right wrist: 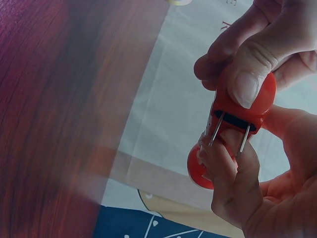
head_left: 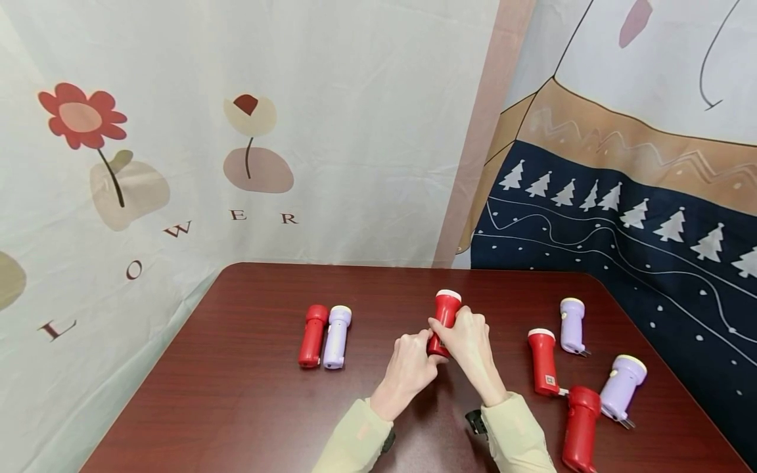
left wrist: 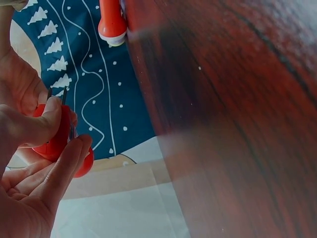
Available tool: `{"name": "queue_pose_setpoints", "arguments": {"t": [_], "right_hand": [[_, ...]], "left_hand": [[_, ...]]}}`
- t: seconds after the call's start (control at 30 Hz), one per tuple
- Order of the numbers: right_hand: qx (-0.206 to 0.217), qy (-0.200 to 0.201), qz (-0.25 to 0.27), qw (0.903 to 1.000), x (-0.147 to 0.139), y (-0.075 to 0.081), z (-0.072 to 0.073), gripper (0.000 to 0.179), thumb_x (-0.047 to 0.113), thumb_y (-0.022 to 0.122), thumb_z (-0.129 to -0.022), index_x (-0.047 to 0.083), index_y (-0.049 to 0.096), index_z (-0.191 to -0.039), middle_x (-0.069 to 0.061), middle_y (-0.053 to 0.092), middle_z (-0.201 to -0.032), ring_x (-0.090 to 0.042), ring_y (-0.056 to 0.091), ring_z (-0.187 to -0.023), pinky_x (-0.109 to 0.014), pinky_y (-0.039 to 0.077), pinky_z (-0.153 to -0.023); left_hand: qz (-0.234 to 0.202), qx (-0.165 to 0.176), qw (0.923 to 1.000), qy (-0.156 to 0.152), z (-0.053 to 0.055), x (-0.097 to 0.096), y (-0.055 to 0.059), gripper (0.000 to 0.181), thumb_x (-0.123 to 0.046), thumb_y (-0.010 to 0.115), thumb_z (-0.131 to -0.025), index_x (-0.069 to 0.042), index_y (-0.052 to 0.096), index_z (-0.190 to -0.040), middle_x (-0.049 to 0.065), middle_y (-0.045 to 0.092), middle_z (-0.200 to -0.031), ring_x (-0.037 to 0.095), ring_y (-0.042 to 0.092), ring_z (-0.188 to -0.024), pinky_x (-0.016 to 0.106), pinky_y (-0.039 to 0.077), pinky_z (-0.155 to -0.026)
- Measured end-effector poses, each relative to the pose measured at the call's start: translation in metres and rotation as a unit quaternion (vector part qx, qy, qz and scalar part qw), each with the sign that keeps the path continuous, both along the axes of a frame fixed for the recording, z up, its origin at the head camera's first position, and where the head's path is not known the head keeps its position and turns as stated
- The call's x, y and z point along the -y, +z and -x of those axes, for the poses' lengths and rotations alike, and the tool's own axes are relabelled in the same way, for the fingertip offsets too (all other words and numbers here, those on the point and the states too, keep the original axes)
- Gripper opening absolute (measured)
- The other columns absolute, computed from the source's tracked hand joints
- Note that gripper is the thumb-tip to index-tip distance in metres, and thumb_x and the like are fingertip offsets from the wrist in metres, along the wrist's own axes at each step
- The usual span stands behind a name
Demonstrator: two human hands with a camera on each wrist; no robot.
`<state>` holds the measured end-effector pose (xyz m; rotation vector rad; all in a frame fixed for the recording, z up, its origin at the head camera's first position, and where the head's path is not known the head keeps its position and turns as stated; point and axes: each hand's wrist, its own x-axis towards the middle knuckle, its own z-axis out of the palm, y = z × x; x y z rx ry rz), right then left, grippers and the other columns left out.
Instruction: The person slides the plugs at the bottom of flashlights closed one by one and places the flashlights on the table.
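Note:
Both hands hold a red flashlight (head_left: 447, 307) with a white rim at its lens, over the middle of the table. My right hand (head_left: 471, 338) grips its body from the right, thumb across it. Down at the tail end, my left hand (head_left: 405, 365) pinches the flashlight between thumb and fingers. Two metal plug prongs (right wrist: 244, 137) stand out from the flashlight's tail in the right wrist view, fingers close beside them. The same prongs (left wrist: 65, 95) show in the left wrist view. Fingers hide much of the body.
On the left of the brown table (head_left: 248, 407), a red flashlight (head_left: 313, 336) and a lavender flashlight (head_left: 336, 336) lie side by side. To the right are two lavender flashlights (head_left: 623, 387) with prongs out and two more red flashlights (head_left: 581, 427). Printed curtains (head_left: 367, 131) hang behind.

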<state>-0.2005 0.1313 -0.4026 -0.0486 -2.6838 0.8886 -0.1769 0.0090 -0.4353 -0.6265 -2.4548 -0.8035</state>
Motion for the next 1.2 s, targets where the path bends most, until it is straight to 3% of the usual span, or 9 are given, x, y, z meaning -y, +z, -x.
{"name": "queue_pose_setpoints", "arguments": {"t": [1.2], "right_hand": [[-0.009,-0.007,-0.016,0.9998,0.0009,0.0015,-0.0012,0.043,0.033,0.074,-0.079,-0.006,0.056,-0.083,-0.015,0.057,-0.062,-0.017,0.048,-0.046,-0.024,0.044,-0.044]], "left_hand": [[0.010,-0.015,0.9997,-0.015,0.0001,0.0026,-0.0014,0.026,-0.009,0.078,-0.074,-0.002,0.065,-0.096,0.007,0.067,-0.068,0.022,0.065,-0.060,0.024,0.051,-0.054]]}}
